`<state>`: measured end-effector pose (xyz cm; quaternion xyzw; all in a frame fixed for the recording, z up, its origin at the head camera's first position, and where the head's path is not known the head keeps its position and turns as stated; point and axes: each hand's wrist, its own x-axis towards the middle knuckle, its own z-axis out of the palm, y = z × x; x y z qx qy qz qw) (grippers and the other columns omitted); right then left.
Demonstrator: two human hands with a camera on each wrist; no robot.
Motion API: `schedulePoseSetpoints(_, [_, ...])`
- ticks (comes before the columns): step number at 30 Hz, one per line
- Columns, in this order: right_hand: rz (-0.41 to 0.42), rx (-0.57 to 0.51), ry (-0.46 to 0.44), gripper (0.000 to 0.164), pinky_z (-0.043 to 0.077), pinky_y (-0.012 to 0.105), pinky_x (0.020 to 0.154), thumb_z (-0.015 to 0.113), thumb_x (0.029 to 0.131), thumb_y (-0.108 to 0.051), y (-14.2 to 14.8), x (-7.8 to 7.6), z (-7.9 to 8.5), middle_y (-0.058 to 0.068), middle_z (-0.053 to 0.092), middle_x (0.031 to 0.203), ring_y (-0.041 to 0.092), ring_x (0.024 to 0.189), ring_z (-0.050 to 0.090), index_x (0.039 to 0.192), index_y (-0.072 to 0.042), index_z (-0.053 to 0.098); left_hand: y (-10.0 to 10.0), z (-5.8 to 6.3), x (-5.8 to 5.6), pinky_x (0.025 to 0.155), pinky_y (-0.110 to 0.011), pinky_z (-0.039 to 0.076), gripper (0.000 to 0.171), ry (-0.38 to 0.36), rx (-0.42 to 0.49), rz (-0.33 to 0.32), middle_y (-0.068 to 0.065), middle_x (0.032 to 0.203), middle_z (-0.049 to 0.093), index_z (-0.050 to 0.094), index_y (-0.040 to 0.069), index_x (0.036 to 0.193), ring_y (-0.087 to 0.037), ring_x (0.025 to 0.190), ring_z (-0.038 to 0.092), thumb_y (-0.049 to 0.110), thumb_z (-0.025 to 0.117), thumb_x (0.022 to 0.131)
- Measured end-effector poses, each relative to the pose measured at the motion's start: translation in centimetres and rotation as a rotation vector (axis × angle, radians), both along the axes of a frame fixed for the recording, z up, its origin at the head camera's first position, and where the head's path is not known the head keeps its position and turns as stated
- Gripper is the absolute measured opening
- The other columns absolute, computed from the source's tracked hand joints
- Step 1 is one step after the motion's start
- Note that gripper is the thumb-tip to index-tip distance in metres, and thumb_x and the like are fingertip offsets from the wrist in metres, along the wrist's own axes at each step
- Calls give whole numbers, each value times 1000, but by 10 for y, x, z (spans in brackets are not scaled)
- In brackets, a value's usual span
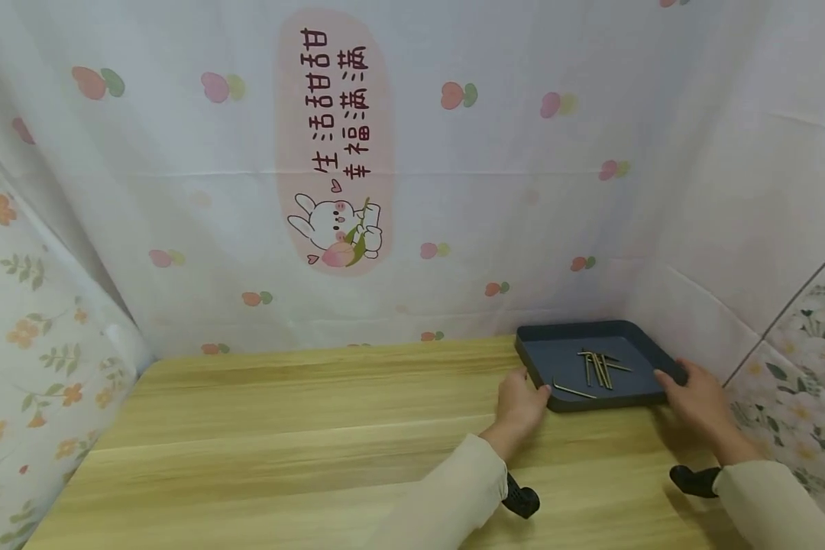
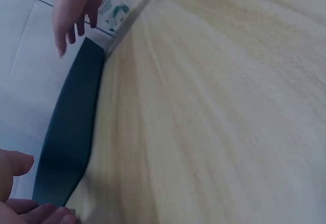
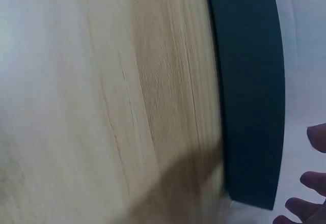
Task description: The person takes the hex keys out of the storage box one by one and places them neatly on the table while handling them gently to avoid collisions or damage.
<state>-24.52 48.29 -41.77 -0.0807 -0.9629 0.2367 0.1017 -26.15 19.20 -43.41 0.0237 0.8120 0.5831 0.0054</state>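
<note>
A dark blue-grey rectangular tray [image 1: 632,399] stands at the back right of the wooden table. Inside it lie several thin brass-coloured rods [image 1: 598,370], some with a short bent end; one bent rod [image 1: 574,392] is apart from the rest. At the tray's left front corner is my left hand [image 1: 520,402], thumb by the rim. In the left wrist view its thumb and fingers [image 2: 51,215] are spread apart around the tray's end. My right hand [image 1: 700,401] is at the right front corner, thumb near the rim; its fingers [image 3: 304,208] look loose and spread.
Behind the tray hangs a white cloth [image 1: 412,206] printed with tulips and a rabbit. Another cloth closes off the right side, close by the tray and right hand. Bare wood table [image 1: 268,435] stretches to the left, up to a floral cloth [image 1: 34,344].
</note>
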Motion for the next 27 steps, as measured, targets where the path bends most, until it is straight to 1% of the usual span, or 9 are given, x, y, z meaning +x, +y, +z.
schedulePoseSetpoints(2, [-25, -20, -23, 77, 30, 76, 101, 32, 109, -44, 2, -2, -1, 50, 25, 146, 68, 129, 28, 151, 19, 19, 2, -3, -2, 105, -46, 53, 51, -4, -4, 10, -19, 134, 65, 59, -4, 136, -35, 128, 61, 16, 73, 92])
schedulePoseSetpoints(7, [-88, -71, -79, 78, 28, 77, 105, 30, 109, -44, 8, -1, -2, 49, 19, 150, 68, 134, 23, 152, 18, 13, 9, -9, -7, 107, -47, 51, 51, -8, 12, -10, -18, 138, 64, 59, -2, 138, -33, 131, 59, 17, 72, 93])
schedulePoseSetpoints(9, [-105, -80, -91, 75, 29, 76, 106, 31, 109, -41, 10, 0, -2, 49, 20, 149, 68, 133, 24, 152, 18, 14, 12, -10, -9, 108, -45, 51, 51, -4, 19, -11, -17, 138, 64, 59, -1, 138, -32, 132, 59, 17, 72, 92])
schedulePoseSetpoints(11, [-131, -74, -96, 71, 32, 73, 106, 32, 108, -38, 12, 1, -2, 48, 25, 149, 66, 133, 28, 152, 17, 19, 14, -11, -10, 107, -45, 51, 51, -3, 33, -7, -17, 139, 64, 59, -1, 138, -32, 132, 59, 15, 74, 91])
schedulePoseSetpoints(14, [-179, -84, -78, 62, 35, 69, 107, 33, 108, -30, 13, 0, -2, 45, 32, 147, 64, 131, 34, 150, 15, 27, 13, -12, -11, 107, -45, 52, 52, -1, 55, -6, -17, 139, 63, 59, -3, 138, -32, 133, 58, 13, 74, 91])
schedulePoseSetpoints(17, [-227, -128, -38, 55, 35, 67, 108, 32, 108, -24, 14, -1, -4, 41, 37, 147, 61, 132, 37, 148, 12, 36, 12, -12, -12, 108, -45, 51, 52, -2, 70, -27, -18, 142, 61, 58, -4, 139, -33, 136, 56, 11, 73, 92])
schedulePoseSetpoints(19, [-241, -155, -15, 52, 36, 66, 107, 32, 107, -21, 14, 0, -6, 40, 38, 147, 60, 131, 39, 147, 12, 39, 12, -12, -13, 109, -45, 50, 50, -11, 88, -45, -17, 144, 59, 57, -4, 140, -32, 138, 53, 9, 70, 94])
schedulePoseSetpoints(24, [-284, -160, 13, 46, 44, 62, 97, 38, 105, -16, 16, 4, -15, 38, 44, 145, 57, 125, 47, 142, 9, 49, 10, -14, -14, 111, -44, 48, 46, -29, 122, -51, -16, 145, 59, 58, -3, 139, -31, 140, 52, 4, 67, 95])
schedulePoseSetpoints(27, [-316, -151, 46, 44, 47, 57, 91, 41, 104, -17, 18, 3, -17, 35, 48, 143, 54, 122, 51, 139, 6, 55, 8, -14, -14, 111, -44, 48, 44, 6, 119, -53, -18, 143, 60, 59, -5, 137, -33, 138, 53, 3, 66, 94])
